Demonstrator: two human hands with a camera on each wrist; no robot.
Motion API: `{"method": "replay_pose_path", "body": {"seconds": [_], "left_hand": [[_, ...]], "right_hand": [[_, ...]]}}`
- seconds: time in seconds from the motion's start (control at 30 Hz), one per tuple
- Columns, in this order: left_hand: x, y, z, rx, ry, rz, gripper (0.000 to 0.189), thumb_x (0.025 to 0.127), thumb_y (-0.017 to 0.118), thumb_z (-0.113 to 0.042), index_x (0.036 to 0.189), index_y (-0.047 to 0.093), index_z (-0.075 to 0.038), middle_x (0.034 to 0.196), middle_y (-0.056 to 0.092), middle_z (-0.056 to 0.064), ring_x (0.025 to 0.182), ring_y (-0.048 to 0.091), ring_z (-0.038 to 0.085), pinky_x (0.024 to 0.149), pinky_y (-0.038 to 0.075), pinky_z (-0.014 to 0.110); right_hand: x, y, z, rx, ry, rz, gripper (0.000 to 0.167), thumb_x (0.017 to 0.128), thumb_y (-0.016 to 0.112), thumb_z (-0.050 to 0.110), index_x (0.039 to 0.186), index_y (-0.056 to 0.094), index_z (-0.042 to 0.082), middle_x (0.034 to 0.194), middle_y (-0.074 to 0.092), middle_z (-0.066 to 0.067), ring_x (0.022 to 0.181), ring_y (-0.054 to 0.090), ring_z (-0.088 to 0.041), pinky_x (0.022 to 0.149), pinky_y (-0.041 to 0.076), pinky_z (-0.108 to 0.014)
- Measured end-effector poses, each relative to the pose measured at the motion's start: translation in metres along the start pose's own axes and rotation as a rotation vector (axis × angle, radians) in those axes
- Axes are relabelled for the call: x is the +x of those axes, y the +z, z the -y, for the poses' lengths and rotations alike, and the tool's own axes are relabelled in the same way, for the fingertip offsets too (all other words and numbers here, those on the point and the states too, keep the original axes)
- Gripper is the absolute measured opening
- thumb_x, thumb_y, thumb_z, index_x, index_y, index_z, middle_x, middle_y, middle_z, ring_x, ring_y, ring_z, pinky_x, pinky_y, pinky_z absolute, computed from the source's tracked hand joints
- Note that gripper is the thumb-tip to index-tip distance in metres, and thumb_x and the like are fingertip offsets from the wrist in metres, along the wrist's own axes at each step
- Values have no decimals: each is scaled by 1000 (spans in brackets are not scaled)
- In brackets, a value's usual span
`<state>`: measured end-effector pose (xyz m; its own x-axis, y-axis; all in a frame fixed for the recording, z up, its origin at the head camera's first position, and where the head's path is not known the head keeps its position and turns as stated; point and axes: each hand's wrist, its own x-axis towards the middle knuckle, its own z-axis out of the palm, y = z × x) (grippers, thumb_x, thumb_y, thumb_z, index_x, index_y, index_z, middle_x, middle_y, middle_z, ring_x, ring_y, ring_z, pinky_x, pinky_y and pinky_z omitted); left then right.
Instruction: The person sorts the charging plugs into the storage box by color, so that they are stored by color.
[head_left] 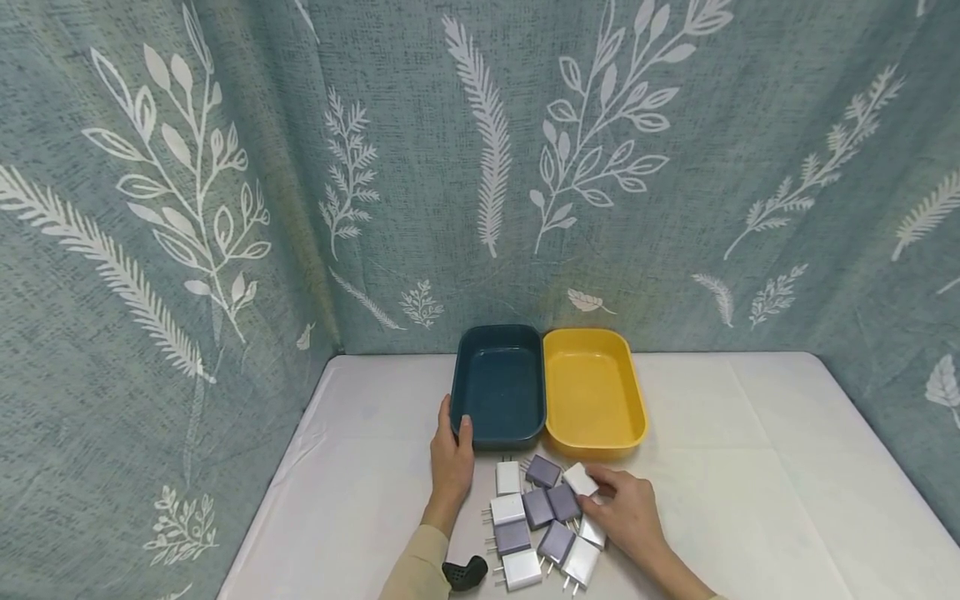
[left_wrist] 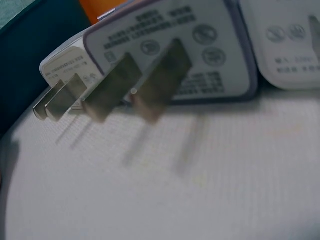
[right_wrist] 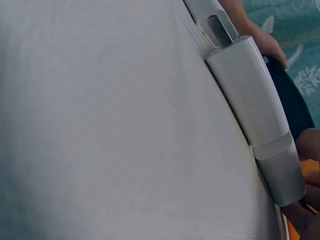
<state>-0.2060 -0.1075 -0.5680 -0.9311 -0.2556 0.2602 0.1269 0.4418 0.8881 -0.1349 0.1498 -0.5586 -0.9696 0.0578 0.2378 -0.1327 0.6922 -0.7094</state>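
My left hand [head_left: 452,467] holds the near left corner of a dark blue tray [head_left: 498,442], fingers along its outer side and thumb over the rim. Between thumb and fingers, my right hand [head_left: 626,508] pinches a white charger plug [head_left: 581,479] at the upper right of a cluster of chargers. Purple chargers [head_left: 557,542] and white chargers [head_left: 522,569] lie together in front of the trays, metal prongs showing on several. In the left wrist view, a purple-edged charger [left_wrist: 215,75] shows its prongs and printed face close up.
A yellow tray [head_left: 596,448] stands against the blue tray's right side. Near the left forearm lies a small black object [head_left: 466,573]. The white-covered table [head_left: 750,483] meets a patterned teal curtain [head_left: 420,167] at the back and sides.
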Motion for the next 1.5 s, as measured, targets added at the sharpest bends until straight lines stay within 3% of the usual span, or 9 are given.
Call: {"method": "replay_pose_path", "body": {"seconds": [0.23, 0.43, 1.27, 1.5], "left_hand": [[2, 0, 0, 5, 6, -2, 56, 103, 43, -31, 152, 29, -7, 153, 41, 15, 141, 40, 32, 117, 32, 50], [3, -1, 2, -6, 15, 4, 57, 103, 42, -32, 153, 28, -7, 154, 40, 13, 142, 39, 30, 118, 31, 49], [0, 0, 1, -11, 9, -1, 56, 103, 43, -32, 153, 28, -10, 155, 39, 13, 143, 38, 31, 117, 31, 50], [0, -1, 1, -11, 3, 6, 56, 103, 43, -32, 153, 28, -10, 155, 39, 13, 143, 38, 31, 118, 31, 50]], "right_hand": [[0, 3, -5, 132, -47, -50, 42, 61, 86, 2, 101, 74, 2, 96, 75, -13, 85, 75, -23, 76, 60, -25], [2, 1, -6, 218, -93, -59, 43, 60, 85, -5, 101, 73, -3, 96, 75, -15, 84, 75, -27, 75, 60, -24], [-2, -6, -7, 283, -161, -104, 45, 55, 82, -15, 99, 72, -4, 95, 75, -12, 86, 74, -27, 76, 59, -23], [-3, -9, -3, 309, -139, -87, 46, 56, 81, -16, 101, 70, -6, 96, 75, -15, 87, 73, -31, 75, 59, -23]]}}
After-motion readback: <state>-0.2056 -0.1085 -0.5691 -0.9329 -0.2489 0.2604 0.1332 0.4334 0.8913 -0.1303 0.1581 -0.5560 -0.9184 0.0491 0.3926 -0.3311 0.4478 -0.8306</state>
